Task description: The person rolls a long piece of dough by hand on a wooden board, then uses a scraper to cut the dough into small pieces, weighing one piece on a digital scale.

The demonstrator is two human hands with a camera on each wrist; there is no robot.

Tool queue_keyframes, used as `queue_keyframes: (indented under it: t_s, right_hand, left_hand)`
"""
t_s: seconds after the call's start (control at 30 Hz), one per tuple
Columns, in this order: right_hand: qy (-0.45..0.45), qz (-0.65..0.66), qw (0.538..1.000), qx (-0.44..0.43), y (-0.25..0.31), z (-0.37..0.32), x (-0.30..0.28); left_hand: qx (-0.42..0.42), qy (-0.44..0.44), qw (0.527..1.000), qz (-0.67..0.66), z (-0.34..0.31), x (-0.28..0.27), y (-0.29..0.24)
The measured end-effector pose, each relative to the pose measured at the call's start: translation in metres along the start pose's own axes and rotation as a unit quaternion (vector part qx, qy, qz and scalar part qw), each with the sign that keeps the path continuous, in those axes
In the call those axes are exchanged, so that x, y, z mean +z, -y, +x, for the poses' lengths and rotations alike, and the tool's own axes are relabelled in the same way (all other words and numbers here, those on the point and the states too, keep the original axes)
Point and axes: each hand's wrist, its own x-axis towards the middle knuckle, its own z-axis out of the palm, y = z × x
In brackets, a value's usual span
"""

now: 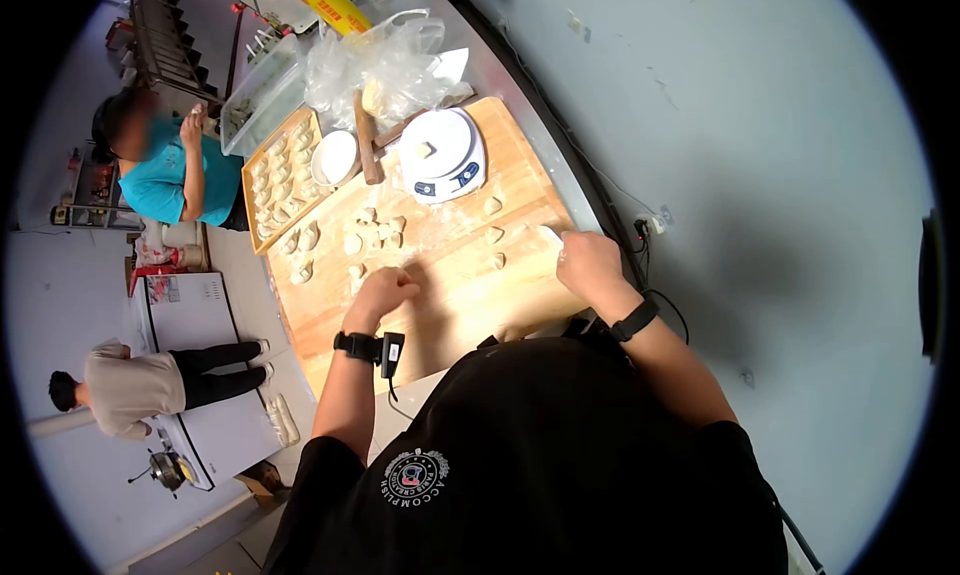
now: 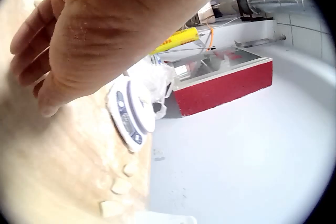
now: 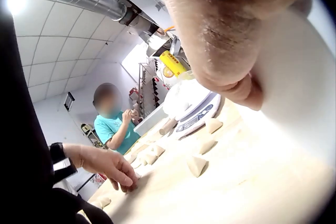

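Observation:
My left hand (image 1: 383, 295) hangs loosely bent over the wooden board (image 1: 470, 300), close to a small dough piece (image 1: 357, 271). Its fingers hold nothing visible in the left wrist view, where the hand (image 2: 105, 35) fills the upper left. At the board's right edge, my right hand (image 1: 592, 265) grips a white flat tool (image 1: 549, 237), which looms pale beside that hand (image 3: 226, 29) in the right wrist view. Three cut dough pieces (image 1: 495, 235) lie in a row left of it. A white scale (image 1: 436, 160) carries one dough lump (image 1: 425, 149).
More dough pieces (image 1: 375, 237) cluster mid-board. Beyond are a wooden tray of shaped dough (image 1: 251, 200), a white bowl (image 1: 336, 158), a rolling pin (image 1: 366, 140) and plastic bags (image 1: 350, 70). A person in turquoise (image 1: 170, 180) stands past the tray; another person (image 1: 140, 385) stands farther off.

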Motion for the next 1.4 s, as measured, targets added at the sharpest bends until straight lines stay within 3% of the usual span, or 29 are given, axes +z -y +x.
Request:
queue_keyframes:
  t_s: [0.23, 0.43, 0.63, 0.77, 0.83, 0.87, 0.97, 1.07, 1.27, 1.4]
  right_hand:
    - [0.018, -0.009, 1.000, 0.000, -0.001, 0.003, -0.001]
    - [0.024, -0.016, 0.999, 0.015, 0.002, 0.002, -0.003]
    - [0.027, -0.030, 0.999, 0.019, 0.002, 0.001, 0.000]
    - [0.020, -0.031, 0.999, 0.022, 0.002, 0.001, 0.001]
    - [0.017, -0.031, 0.999, 0.024, 0.002, 0.001, 0.000]
    - [0.020, -0.031, 0.999, 0.027, 0.003, 0.001, -0.001]
    - [0.021, -0.033, 0.999, 0.023, 0.001, 0.002, 0.001]
    - [0.001, -0.011, 1.000, 0.004, -0.006, 0.004, 0.006]
    - [0.052, -0.020, 0.998, 0.008, 0.000, 0.007, -0.007]
    - [0.082, -0.043, 0.995, 0.029, -0.007, 0.015, -0.005]
  left_hand:
    - [-0.010, -0.221, 0.974, -0.038, 0.006, 0.000, -0.008]
    - [0.125, -0.319, 0.939, -0.041, 0.052, -0.027, -0.044]
    - [0.185, -0.381, 0.906, -0.011, 0.115, -0.049, -0.078]
    - [0.229, -0.358, 0.901, 0.090, 0.148, -0.051, -0.080]
    - [0.189, -0.296, 0.931, 0.099, 0.146, -0.060, -0.086]
    - [0.167, -0.265, 0.944, 0.103, 0.143, -0.061, -0.088]
    - [0.132, -0.332, 0.930, 0.082, 0.126, -0.041, -0.080]
    - [0.106, -0.340, 0.934, 0.030, 0.068, -0.020, -0.088]
    - [0.085, -0.437, 0.896, 0.000, -0.003, 0.048, -0.041]
    - [-0.018, -0.433, 0.901, -0.018, -0.065, 0.059, -0.006]
